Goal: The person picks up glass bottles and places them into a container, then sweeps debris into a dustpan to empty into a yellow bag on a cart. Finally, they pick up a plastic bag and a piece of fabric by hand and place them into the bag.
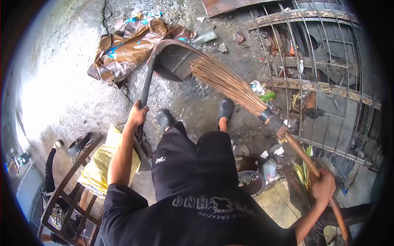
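Observation:
My left hand (138,114) is wrapped round the upright handle of a dark dustpan (170,61), held out in front of my feet. At the other side, my right hand (323,186) grips the wooden stick of a broom (230,84). The broom's long stiff bristles point up and left, and their tips overlap the mouth of the dustpan. Behind the pan lies a crumpled brown plastic sheet (129,49) with blue patches. A clear bottle (205,37) rests on the ground beside it.
A rusty metal grille (299,84) with litter under it lines the right side. Near my left arm stand a yellow sack (98,170) and a slatted frame (61,190), with another person (51,174) beyond. A round basin (256,180) sits by my right leg. The concrete ground (184,98) is wet.

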Available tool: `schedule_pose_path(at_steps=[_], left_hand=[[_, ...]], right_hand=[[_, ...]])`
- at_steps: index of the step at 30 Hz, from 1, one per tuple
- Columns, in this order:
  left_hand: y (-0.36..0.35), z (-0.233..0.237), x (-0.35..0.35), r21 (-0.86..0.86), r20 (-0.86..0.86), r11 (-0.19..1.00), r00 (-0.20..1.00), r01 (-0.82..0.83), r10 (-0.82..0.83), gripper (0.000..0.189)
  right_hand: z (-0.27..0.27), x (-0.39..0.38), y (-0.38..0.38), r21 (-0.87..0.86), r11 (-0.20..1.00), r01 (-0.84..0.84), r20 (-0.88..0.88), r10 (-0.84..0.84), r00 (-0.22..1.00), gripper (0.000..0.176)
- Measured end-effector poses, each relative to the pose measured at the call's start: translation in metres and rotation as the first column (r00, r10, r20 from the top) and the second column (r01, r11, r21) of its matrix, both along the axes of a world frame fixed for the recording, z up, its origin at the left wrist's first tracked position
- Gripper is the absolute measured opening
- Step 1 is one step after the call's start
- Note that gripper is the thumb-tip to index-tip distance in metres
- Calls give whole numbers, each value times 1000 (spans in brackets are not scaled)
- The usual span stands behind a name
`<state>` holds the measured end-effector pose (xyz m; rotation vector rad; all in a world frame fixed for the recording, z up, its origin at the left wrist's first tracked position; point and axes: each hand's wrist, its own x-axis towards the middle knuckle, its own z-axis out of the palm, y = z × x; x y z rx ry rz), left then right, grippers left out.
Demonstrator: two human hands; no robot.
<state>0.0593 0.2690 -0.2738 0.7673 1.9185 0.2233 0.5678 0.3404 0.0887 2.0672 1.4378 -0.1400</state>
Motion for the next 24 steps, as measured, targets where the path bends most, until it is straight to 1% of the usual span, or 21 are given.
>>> schedule_pose_path(at_steps=[1, 3, 4, 5, 6, 7, 8, 9, 10, 11, 12, 13, 14, 15, 17, 18, 19, 21, 22, 23, 24], left_hand=[[-3, 12, -13, -108, 156, 973, 963, -205, 220, 20], [-24, -12, -53, -153, 244, 914, 882, -375, 403, 13], [-35, -26, -72, -152, 256, 913, 878, -378, 405, 13], [-42, -36, -87, -268, 304, 852, 799, -450, 518, 12], [-46, -43, -99, -388, 336, 772, 703, -503, 627, 12], [-49, -50, -111, -392, 346, 768, 693, -506, 633, 12], [-50, -57, -121, -493, 377, 681, 572, -542, 729, 12], [-49, -63, -126, -593, 387, 584, 440, -554, 810, 12], [-46, -59, -129, -592, 366, 591, 470, -548, 803, 13], [-46, -60, -130, -600, 359, 583, 467, -548, 808, 13], [-45, -62, -128, -612, 397, 479, 279, -629, 874, 14], [-43, -64, -126, -630, 426, 360, 82, -688, 901, 15], [-50, -81, -127, -613, 451, 317, 10, -723, 893, 17], [-48, -82, -122, -620, 438, 309, 9, -721, 899, 17], [-48, -79, -103, -437, 486, 256, 13, -862, 874, 15], [-35, -62, -84, -387, 421, 248, 69, -888, 904, 36], [-30, -62, -74, -389, 408, 246, 73, -888, 910, 36], [-20, -70, -51, -275, 205, 287, 235, -918, 950, 67], [-18, -74, -42, -264, 251, 306, 241, -915, 938, 88], [-15, -73, -34, -274, 222, 308, 252, -911, 942, 88], [-10, -73, -26, -330, 168, 384, 347, -862, 923, 89]], right_hand=[[4, -8, -6, 6, 1000, -1, 11, 1, 1000, 16], [0, -26, -17, -30, 999, 30, 60, -28, 998, 19], [-8, -37, -25, 10, 998, 69, 66, -70, 995, 22], [-21, -38, -34, 2, 997, 77, 77, -77, 994, 23], [-40, -41, -44, 38, 992, 121, 58, -123, 991, 26], [-56, -48, -50, 20, 987, 160, 56, -161, 985, 28], [-77, -44, -59, -38, 978, 206, 14, -205, 979, 30], [-95, -46, -66, -38, 967, 254, -4, -254, 967, 30], [-112, -48, -71, -42, 953, 301, -25, -302, 953, 30], [-128, -52, -73, -22, 950, 312, -61, -313, 948, 29], [-142, -54, -72, 0, 945, 326, -96, -325, 941, 29], [-154, -52, -70, -10, 945, 328, -87, -327, 941, 29], [-168, -51, -67, -27, 952, 304, -171, -304, 937, 29], [-183, -47, -62, -41, 959, 279, -254, -280, 926, 29], [-218, -46, -48, -27, 970, 240, -393, -231, 890, 29], [-242, -49, -38, 5, 977, 213, -428, -190, 884, 28], [-264, -58, -26, 38, 981, 189, -462, -151, 874, 27], [-305, -88, 15, 93, 988, 123, -644, -35, 764, 25], [-332, -99, 34, 2, 994, 107, -637, -81, 767, 24], [-353, -119, 57, 3, 999, 52, -622, -39, 782, 24], [-367, -140, 84, -138, 986, 94, -596, -158, 787, 22]])
